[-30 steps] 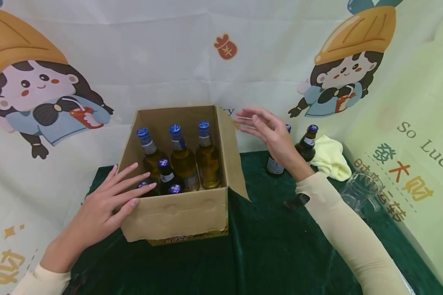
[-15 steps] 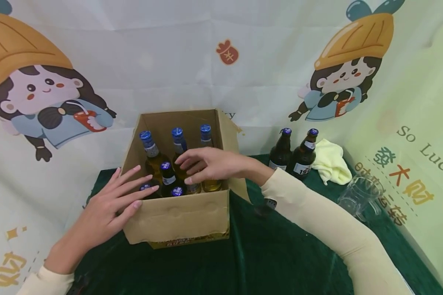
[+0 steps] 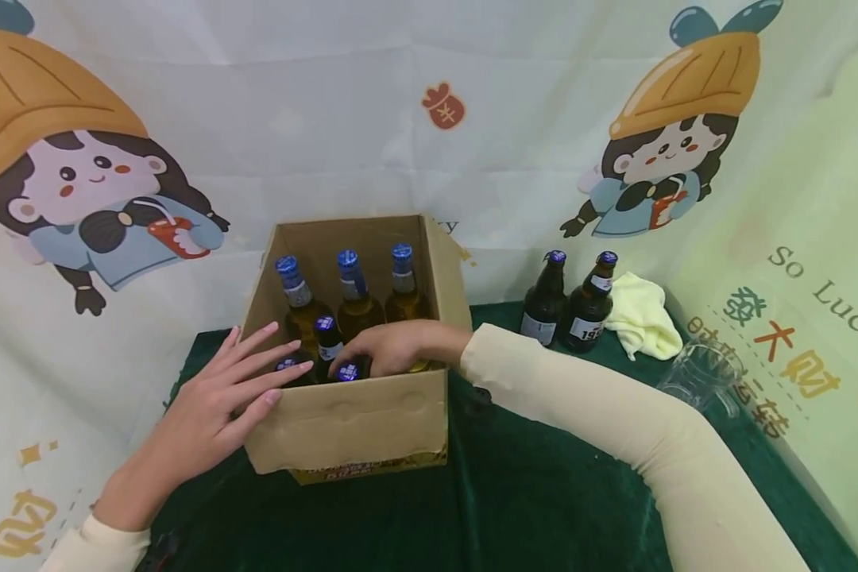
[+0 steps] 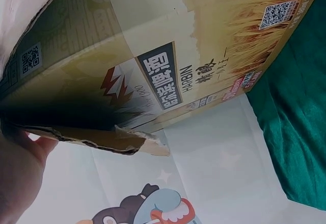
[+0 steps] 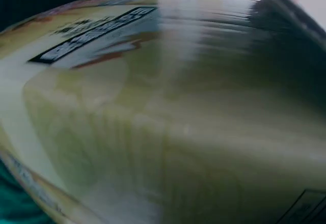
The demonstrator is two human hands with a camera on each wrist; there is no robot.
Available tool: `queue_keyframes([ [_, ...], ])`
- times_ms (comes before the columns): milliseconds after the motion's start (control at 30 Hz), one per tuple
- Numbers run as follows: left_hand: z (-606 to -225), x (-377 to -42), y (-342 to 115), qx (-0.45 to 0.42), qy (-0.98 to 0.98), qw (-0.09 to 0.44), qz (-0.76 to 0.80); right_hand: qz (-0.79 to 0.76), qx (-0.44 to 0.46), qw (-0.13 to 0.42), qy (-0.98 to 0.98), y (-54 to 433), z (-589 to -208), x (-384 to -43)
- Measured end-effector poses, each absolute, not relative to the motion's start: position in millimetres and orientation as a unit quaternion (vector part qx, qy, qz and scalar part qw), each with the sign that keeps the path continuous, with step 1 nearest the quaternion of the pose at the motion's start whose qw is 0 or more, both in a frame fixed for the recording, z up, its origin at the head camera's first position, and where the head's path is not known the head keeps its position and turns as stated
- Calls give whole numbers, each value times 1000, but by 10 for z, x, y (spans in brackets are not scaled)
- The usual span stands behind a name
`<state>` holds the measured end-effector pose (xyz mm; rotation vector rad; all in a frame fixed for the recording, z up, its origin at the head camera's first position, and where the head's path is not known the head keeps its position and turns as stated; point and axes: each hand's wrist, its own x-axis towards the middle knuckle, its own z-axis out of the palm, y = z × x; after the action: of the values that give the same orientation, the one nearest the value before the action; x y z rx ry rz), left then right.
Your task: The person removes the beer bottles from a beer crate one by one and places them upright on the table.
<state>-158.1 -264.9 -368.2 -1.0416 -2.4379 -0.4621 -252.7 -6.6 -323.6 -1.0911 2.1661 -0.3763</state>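
Note:
An open cardboard beer box [image 3: 350,421] stands on the green cloth, with several bottles upright inside. Three amber beer bottles [image 3: 403,282] with blue caps are at its back. Dark bottles with purple-blue caps stand nearer the front. My left hand [image 3: 218,405] rests on the front left corner of the box, fingers fairly straight over the rim. Inside the box, my right hand [image 3: 400,347] curls its fingers and thumb about the top of the front dark beer bottle [image 3: 348,371]; the fingertips are partly hidden. The left wrist view shows the printed box side [image 4: 163,76] and a torn flap [image 4: 102,138].
Two dark beer bottles [image 3: 588,306] stand at the back right. Beside them lie a pale yellow cloth [image 3: 647,314] and a clear glass mug [image 3: 697,373]. A cardboard flap [image 3: 452,274] sticks out on the box's right. A printed backdrop hangs behind.
My right hand has come from beside the two dark bottles, over the box's right edge, and down to the front dark bottle. My left hand has stayed on the box corner.

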Motion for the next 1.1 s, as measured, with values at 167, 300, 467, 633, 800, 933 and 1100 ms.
queue_keyframes([
  [167,-3681,-1590,-2646,-381,-879,231,-172,-127,-422,338,832,-110,-3269,-2547],
  [300,-3685,-1606,-2642,-389,-875,230,-173,-124,-445,323,826,-141,-3301,-2555],
  [467,-3676,-1615,-2643,-393,-875,226,-167,-128,-493,261,820,-156,-3330,-2562],
  [633,-3668,-1607,-2657,-390,-879,218,-165,-137,-490,260,821,-164,-3356,-2563],
  [800,-3679,-1601,-2649,-387,-883,211,-161,-132,-453,305,827,-171,-3370,-2569],
  [933,-3688,-1593,-2638,-382,-886,206,-161,-126,-443,317,829,-174,-3373,-2576],
  [1100,-3685,-1598,-2621,-381,-885,209,-166,-124,-452,301,830,-155,-3377,-2581],
])
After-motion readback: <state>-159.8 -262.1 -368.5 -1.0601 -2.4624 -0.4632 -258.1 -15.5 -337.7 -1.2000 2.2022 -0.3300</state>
